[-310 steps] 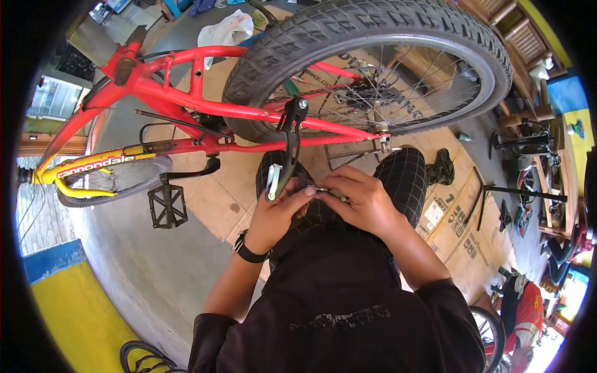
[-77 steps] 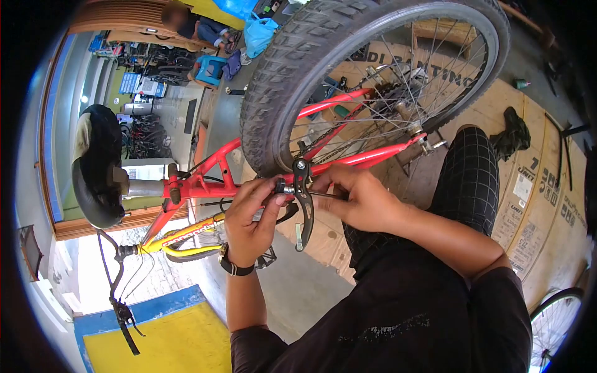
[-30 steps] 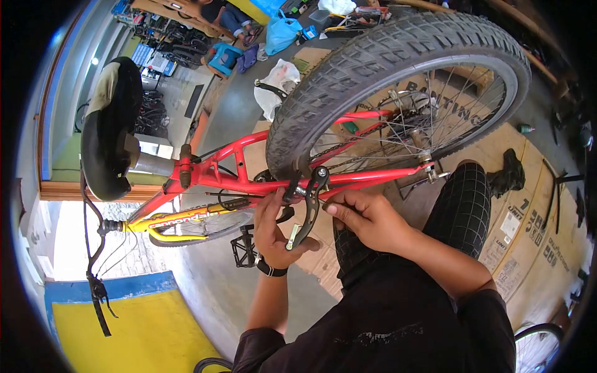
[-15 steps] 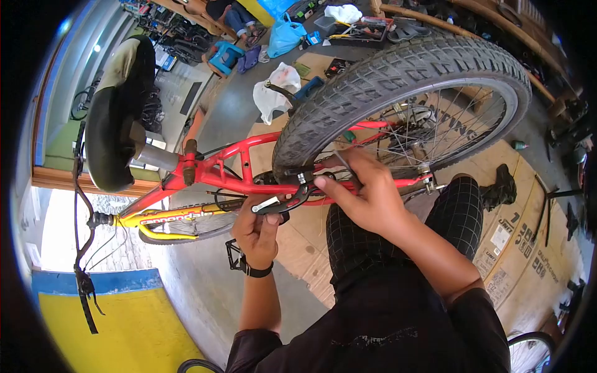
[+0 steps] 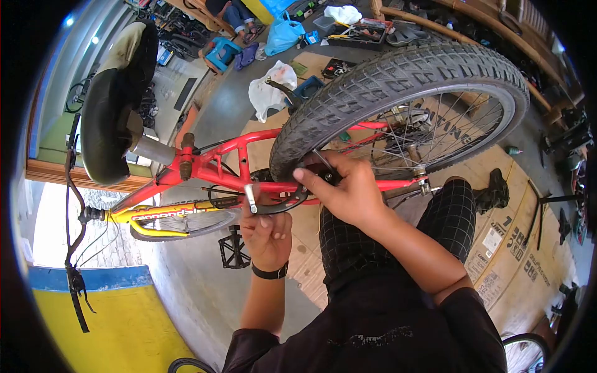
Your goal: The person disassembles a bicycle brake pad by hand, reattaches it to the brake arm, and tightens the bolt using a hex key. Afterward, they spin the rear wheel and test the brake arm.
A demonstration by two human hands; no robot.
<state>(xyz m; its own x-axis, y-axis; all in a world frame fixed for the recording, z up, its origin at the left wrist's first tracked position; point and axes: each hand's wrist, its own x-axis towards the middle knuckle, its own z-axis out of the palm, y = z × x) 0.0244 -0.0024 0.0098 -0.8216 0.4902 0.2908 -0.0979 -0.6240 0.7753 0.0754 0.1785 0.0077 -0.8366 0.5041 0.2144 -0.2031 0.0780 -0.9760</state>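
A red and yellow bicycle (image 5: 244,156) is tilted on its side in front of me, its knobby rear tyre (image 5: 373,87) toward the right. My left hand (image 5: 267,239), fingers curled, is at the end of a black curved bicycle part (image 5: 287,202) beside the red frame tube. A narrow silver piece (image 5: 250,199) stands upright at that end. Beside the tyre, my right hand (image 5: 351,189) is closed with its thumb stretched along the frame. A thin grey metal rod (image 5: 322,159) sticks out above its fingers; its grip is partly hidden.
Flattened cardboard (image 5: 522,248) lies under the wheel. The black saddle (image 5: 109,124) and handlebar (image 5: 71,186) extend to the left. A white plastic bag (image 5: 270,90), a blue bag (image 5: 285,34) and a tool tray (image 5: 357,34) lie behind. Another person's legs (image 5: 239,18) are at the back.
The silver piece has swung from nearly level to upright. My left hand has dropped slightly, fingers more curled. My right hand has shifted left along the frame, and the view has moved a little.
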